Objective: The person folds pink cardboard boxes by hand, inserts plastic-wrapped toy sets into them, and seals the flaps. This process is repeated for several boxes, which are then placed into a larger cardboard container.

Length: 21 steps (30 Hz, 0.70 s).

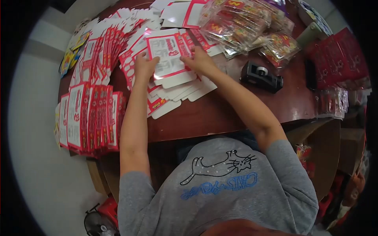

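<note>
A flat red-and-white printed carton (167,59) lies on top of a loose pile of similar flat cartons (167,104) on the table. My left hand (145,67) grips its left edge, with the thumb on the printed face. At the right edge, my right hand (200,62) pinches the same carton near its red side panel. The fingertips under the carton are hidden from view.
Folded cartons (84,118) stand in rows along the left of the dark table (173,128). Clear plastic packets (236,25) are heaped at the back right. A black tape dispenser (261,76) sits right of my right forearm, with red packs (336,59) beyond.
</note>
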Each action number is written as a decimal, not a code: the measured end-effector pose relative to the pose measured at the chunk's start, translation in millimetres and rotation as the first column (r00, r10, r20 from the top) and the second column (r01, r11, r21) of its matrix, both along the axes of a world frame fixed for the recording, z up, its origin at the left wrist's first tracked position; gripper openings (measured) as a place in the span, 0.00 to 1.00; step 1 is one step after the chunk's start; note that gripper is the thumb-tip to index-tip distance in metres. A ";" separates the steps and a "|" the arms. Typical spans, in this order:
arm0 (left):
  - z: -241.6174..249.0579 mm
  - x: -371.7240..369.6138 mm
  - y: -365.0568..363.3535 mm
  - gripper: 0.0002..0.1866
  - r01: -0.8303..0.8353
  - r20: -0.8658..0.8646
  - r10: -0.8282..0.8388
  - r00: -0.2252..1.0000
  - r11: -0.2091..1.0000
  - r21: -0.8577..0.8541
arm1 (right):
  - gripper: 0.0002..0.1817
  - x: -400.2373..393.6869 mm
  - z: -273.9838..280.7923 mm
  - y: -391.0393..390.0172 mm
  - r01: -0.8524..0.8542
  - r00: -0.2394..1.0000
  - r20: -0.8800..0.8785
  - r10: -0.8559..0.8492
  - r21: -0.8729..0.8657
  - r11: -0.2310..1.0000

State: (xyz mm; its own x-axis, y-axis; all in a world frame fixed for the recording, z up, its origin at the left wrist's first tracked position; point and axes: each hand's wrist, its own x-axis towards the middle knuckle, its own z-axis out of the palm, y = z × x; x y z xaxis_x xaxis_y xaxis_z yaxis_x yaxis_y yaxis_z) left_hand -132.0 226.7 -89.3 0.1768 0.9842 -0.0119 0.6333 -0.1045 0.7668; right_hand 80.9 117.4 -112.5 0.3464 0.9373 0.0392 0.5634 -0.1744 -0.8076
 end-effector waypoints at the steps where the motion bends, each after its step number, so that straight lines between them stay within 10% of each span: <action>1: 15.6 -0.5 -13.7 0.36 0.103 0.220 -0.080 0.972 0.990 -0.094 | 0.37 4.1 -3.6 -5.6 0.001 0.987 -0.162 0.006 0.041 0.999; 4: 50.1 -7.8 -70.4 0.26 0.388 0.802 -0.003 0.597 0.876 -0.286 | 0.29 14.2 8.4 -38.6 -0.090 0.862 -0.481 0.158 0.162 0.983; 10: 45.4 -1.2 -144.3 0.45 0.685 0.950 0.197 0.242 0.659 -0.311 | 0.10 30.0 43.9 -116.7 -0.332 0.537 -0.795 0.283 0.109 0.937; 15: 37.3 37.6 -178.5 0.45 0.690 0.965 0.153 0.213 0.676 -0.259 | 0.14 59.5 76.3 -152.9 -0.241 0.602 -0.790 0.116 -0.041 0.970; 21: 40.4 74.5 -183.9 0.23 0.385 0.644 -0.099 0.759 0.866 -0.321 | 0.18 69.0 79.8 -177.1 -0.132 0.672 -0.739 0.045 -0.060 0.989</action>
State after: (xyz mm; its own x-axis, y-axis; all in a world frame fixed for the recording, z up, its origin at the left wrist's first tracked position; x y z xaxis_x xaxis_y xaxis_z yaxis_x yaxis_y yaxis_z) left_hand -57.5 42.9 -48.9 0.5189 0.8286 -0.2101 0.0374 0.2236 0.9740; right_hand 150.0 -59.6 -32.8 0.1374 0.9485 -0.2854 -0.1861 -0.2583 -0.9480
